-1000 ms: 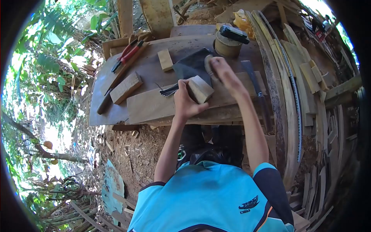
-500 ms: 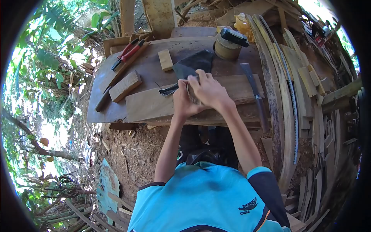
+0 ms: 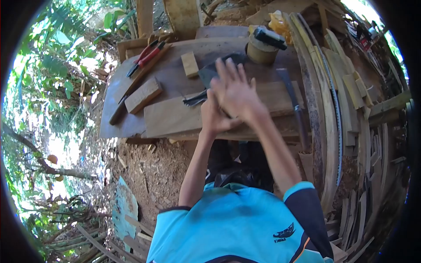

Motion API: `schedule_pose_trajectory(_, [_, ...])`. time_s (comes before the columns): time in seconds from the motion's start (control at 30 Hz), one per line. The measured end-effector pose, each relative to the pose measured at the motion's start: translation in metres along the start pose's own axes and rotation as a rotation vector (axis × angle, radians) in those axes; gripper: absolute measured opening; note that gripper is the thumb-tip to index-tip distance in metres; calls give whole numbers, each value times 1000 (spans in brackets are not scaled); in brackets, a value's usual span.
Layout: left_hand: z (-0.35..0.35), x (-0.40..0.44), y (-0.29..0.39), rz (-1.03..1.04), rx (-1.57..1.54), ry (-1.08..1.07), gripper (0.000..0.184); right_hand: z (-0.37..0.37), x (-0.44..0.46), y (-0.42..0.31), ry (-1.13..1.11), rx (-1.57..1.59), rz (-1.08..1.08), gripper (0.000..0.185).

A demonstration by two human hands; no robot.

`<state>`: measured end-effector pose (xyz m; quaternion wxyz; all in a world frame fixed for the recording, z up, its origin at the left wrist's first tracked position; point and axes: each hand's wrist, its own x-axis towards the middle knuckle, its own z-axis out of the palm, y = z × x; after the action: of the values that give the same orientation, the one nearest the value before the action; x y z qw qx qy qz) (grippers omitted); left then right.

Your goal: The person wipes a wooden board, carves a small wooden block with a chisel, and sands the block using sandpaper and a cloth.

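Observation:
My right hand [image 3: 236, 90] is raised over the left one, its fingers stretched out and slightly smeared by motion. My left hand [image 3: 213, 115] is partly covered by it; its fingers look curled, and whatever they hold is hidden. Beside the left fingers, a small bundle of dark strips [image 3: 194, 101] lies over a wide wooden board [image 3: 169, 117]. Just beyond both hands is a dark, thin sheet [image 3: 208, 75], partly covered by the right fingers. A short wooden block [image 3: 190, 64] sits to the left of this sheet.
On the workbench [image 3: 169, 59] lie red-handled pliers [image 3: 149, 57], a long handled tool [image 3: 117, 113], another wood block [image 3: 143, 95] and a long-bladed knife [image 3: 293, 94]. A tub [image 3: 262, 51] carries a dark object [image 3: 270, 38]. Long planks [image 3: 312, 109] line the right side.
My right hand has opened and lifted off the left, its fingers now spread out. The left hand stays in nearly the same place, and the view has shifted slightly.

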<state>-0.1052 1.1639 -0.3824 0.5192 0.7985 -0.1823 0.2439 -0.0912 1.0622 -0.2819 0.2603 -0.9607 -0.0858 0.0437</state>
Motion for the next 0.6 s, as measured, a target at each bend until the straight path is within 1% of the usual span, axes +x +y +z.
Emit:
schedule_pose_trajectory(0.07, [10,-5,-26,44,-32,15,94,7,-12,-4,72,-130,-111,63])
schedule_pose_trajectory(0.1, [6,-1,-10,-5,37,-36,96,10,-16,-2,102,-191,-167,63])
schedule_pose_trajectory(0.13, [2,4,6,-50,108,-91,98,7,7,8,86,-63,-71,64])
schedule_pose_trajectory(0.2, [1,-3,-2,13,102,-91,97,10,1,7,63,-7,-41,65])
schedule_pose_trajectory(0.23, [5,0,-5,-7,48,-68,94,7,5,5,70,12,-40,66])
schedule_pose_trajectory(0.27, [7,6,-3,-25,-7,-45,91,3,-14,-5,17,-95,-109,68])
schedule_pose_trajectory(0.3, [10,9,-4,-41,-62,-21,88,-1,-10,-6,16,-77,-39,71])
schedule_pose_trajectory(0.37, [1,7,1,-114,203,-203,83,-4,7,2,-16,-28,122,75])
schedule_pose_trajectory(0.4, [0,13,25,-318,172,-160,77,8,36,29,-71,105,131,78])
schedule_pose_trajectory(0.5, [1,9,18,-180,26,-55,75,4,36,29,-199,313,87,75])
schedule_pose_trajectory(0.53, [1,8,16,-183,37,-76,78,2,28,26,8,204,98,68])
schedule_pose_trajectory(0.6, [1,10,24,-178,-91,-25,74,-3,28,39,93,440,47,64])
